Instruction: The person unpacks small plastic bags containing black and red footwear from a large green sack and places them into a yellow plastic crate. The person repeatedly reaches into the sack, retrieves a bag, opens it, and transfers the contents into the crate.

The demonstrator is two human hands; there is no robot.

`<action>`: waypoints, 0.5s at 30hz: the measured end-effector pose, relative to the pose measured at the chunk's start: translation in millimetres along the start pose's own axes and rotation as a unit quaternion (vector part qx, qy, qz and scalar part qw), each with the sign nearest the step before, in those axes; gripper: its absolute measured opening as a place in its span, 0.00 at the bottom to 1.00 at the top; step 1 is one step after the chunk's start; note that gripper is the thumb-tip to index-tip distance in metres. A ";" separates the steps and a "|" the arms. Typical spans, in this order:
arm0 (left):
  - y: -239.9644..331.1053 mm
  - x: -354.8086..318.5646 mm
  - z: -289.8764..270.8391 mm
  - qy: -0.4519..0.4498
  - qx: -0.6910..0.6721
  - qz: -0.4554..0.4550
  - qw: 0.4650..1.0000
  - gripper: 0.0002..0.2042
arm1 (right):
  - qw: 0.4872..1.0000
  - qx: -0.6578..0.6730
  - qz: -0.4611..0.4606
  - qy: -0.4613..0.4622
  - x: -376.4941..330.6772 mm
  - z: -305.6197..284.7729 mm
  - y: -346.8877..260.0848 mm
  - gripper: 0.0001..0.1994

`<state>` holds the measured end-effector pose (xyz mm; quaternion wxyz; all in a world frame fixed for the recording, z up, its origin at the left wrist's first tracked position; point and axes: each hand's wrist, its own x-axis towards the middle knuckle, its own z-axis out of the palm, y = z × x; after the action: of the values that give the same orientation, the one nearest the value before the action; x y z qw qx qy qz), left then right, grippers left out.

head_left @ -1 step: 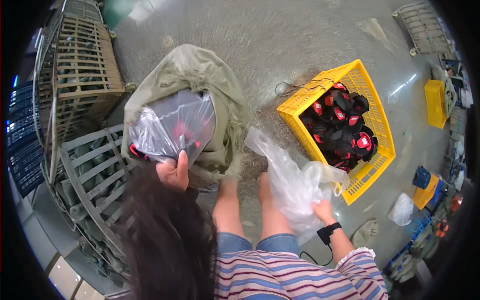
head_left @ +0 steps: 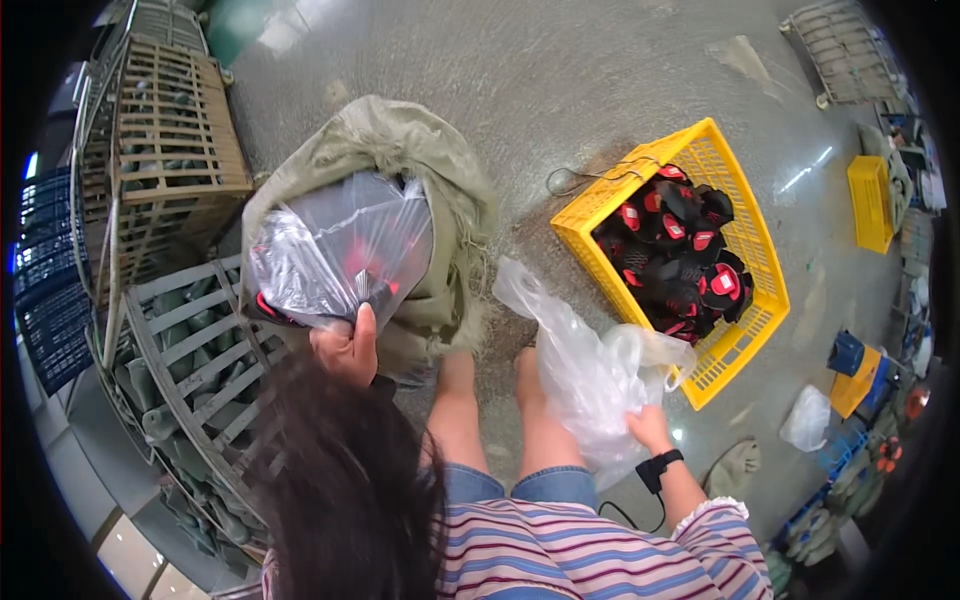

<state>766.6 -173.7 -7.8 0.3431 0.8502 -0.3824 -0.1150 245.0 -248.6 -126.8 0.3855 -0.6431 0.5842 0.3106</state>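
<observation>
A clear plastic bag [head_left: 335, 250] with dark and red items inside sits in the mouth of an olive woven sack [head_left: 460, 235] on the left. My left hand [head_left: 345, 345] is closed on the bag's near edge, where its plastic is bunched above the thumb. On the right, my right hand [head_left: 650, 428] grips a loose, crumpled translucent plastic bag [head_left: 590, 375] that hangs before my right knee. Just beyond it stands a yellow plastic crate [head_left: 600, 205] holding several black-and-red items [head_left: 685, 250] that look like shoes. Dark hair covers my left forearm.
Slatted carts [head_left: 185, 345] filled with grey-green pieces line the left side, with a taller cart [head_left: 180, 120] behind. A wheeled rack [head_left: 845, 55] is at the far right. Another yellow crate [head_left: 870, 205] and a white plastic bundle [head_left: 805, 418] lie along the right.
</observation>
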 end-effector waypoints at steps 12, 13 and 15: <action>280.3 12.7 26.2 -0.073 -0.445 0.005 0.893 0.11 | 0.961 -0.229 0.071 -0.140 -162.0 107.1 277.7 0.13; 292.1 -5.5 49.1 -0.099 -0.420 0.013 0.902 0.11 | 0.966 -0.238 0.054 -0.089 -162.4 96.6 279.8 0.12; 309.7 -29.0 84.1 -0.176 -0.311 0.062 0.932 0.07 | 0.978 -0.204 0.042 0.012 -151.5 66.3 264.4 0.11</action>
<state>531.4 -340.5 136.1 0.5242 0.6415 -0.4333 -0.3549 -32.4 -119.4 -67.0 0.2257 -0.6869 0.5392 0.4318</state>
